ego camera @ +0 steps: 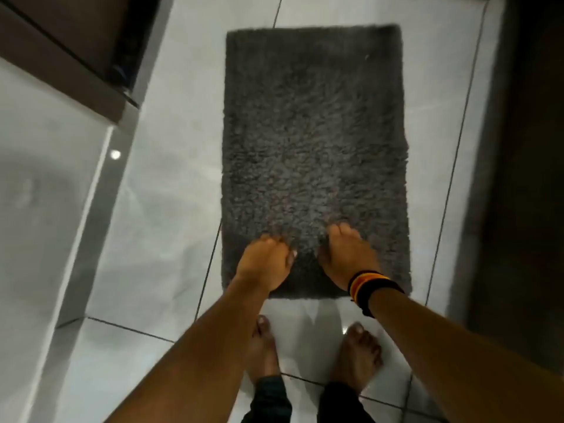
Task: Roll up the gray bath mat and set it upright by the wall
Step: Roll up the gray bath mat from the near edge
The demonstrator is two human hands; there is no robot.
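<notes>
One gray bath mat [316, 154] lies flat under two hands: left hand [265, 261], right hand [346, 256].

A narrow tiled room, dimly lit.

Pale glossy tiles [171, 209] are covering the floor, with thin dark grout lines [451, 178] running through them. Soft glare is spreading over the sheen, and a small bright spot of light [115, 154] is glinting at the left. A dark brown cabinet [61, 56] is standing in the top left corner, with a pale ledge [39, 184] sloping down below it along the left side. On the right, a dark wall [525, 178] is rising in deep shadow, its surface too dim to make out.
</notes>
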